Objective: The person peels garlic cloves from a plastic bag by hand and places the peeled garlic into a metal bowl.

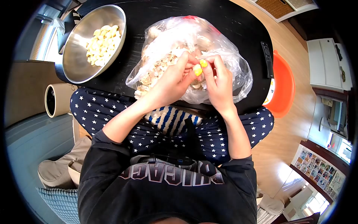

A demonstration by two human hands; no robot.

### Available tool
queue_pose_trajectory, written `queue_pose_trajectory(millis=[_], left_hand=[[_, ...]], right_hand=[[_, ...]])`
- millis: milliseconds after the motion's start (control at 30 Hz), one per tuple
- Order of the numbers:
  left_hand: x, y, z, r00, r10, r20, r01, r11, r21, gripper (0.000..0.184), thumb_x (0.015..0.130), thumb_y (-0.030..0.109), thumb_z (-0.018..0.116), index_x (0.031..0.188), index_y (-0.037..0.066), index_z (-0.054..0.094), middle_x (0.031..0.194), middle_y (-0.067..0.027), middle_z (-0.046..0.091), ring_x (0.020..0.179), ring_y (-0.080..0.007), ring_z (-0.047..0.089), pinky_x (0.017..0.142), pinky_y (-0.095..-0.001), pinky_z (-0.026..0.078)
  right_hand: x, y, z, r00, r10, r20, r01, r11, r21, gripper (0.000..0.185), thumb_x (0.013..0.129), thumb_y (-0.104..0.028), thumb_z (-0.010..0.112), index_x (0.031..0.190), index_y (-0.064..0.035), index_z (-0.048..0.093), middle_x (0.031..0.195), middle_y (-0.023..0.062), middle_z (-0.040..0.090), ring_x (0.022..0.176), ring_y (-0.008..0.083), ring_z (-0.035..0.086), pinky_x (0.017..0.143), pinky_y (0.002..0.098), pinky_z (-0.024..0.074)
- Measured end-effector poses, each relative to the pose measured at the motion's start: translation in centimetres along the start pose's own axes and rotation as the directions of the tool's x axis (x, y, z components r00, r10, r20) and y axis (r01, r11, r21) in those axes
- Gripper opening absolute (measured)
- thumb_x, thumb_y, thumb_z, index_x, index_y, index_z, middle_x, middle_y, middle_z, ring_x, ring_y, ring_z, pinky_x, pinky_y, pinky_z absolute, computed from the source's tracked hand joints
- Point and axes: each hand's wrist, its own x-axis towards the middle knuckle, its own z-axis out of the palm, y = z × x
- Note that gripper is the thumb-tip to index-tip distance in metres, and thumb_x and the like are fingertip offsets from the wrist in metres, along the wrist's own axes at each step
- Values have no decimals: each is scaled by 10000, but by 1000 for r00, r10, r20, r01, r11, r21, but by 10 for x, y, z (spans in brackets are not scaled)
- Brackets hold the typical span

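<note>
My left hand and my right hand meet over a see-through plastic bag, fingertips pinched together. Between them is a garlic clove, mostly hidden by the fingers. Both thumbnails show bright yellow. Under my hands, the bag spreads wide and holds a heap of papery garlic skins; paler bulb-like shapes show through the plastic at its far side. At the far left a steel bowl contains many peeled garlic cloves.
The black table carries the bowl and bag. A remote control lies at its right edge, beside an orange tub beyond the table. A beige cylindrical container stands left of my crossed legs. A striped cloth rests on my lap.
</note>
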Motion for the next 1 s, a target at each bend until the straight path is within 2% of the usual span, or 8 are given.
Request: queue_pose_trajectory(millis=[167,233,367,667,733,867,933,1000], left_hand=[[-3,2,4,984,-115,-135,82,970,-229,105,966,129,430,1024,45,452,738,19,461,703,-32,424,667,-170,365],[-3,5,3,970,-232,-75,177,882,-436,112,977,169,408,1006,74,460,736,35,424,678,-29,377,640,-171,332],[-2,8,3,934,-353,-62,251,769,-588,93,976,163,403,989,90,458,765,26,436,677,-36,369,621,-189,320],[-5,0,-17,971,-217,106,214,573,-791,61,962,140,436,935,88,454,788,-3,454,711,-65,399,652,-223,347],[-6,2,-18,957,-270,111,245,536,-808,57,960,136,438,938,88,459,792,-14,448,718,-70,400,643,-225,345],[-4,-1,-22,958,-252,140,256,521,-815,57,959,129,429,940,85,459,781,-12,441,705,-73,395,632,-222,341],[-3,0,-23,957,-238,167,269,506,-819,68,958,125,421,939,73,460,768,-7,431,683,-73,380,620,-222,340],[-3,0,-25,955,-230,188,279,478,-833,72,956,131,424,948,67,457,763,-6,427,668,-72,369,614,-220,337]], right_hand=[[4,19,14,925,-376,-60,330,871,-365,151,846,-141,577,821,-9,509,733,124,534,682,273,556,564,335,455],[8,20,16,809,-588,-14,454,639,-622,123,811,-127,584,801,-24,518,718,111,527,677,261,553,547,342,461],[10,16,20,814,-581,-16,441,635,-635,92,818,-69,553,774,1,512,708,151,521,653,322,535,580,384,437],[17,19,32,803,-588,-99,461,717,-523,170,892,-99,484,771,15,516,564,153,518,494,306,546,467,384,422],[16,21,33,872,-479,-99,428,845,-320,207,921,-121,451,798,26,529,574,170,558,513,293,584,466,368,433],[15,9,30,929,-367,-50,342,901,-269,225,928,-136,459,837,59,523,612,143,606,561,290,644,497,331,502],[13,2,31,988,-143,-53,146,988,54,257,949,-157,426,875,65,534,621,146,607,581,258,663,501,316,513],[15,-2,30,987,-151,-44,154,987,56,267,953,-167,420,879,62,538,614,145,597,562,241,649,501,316,496]])
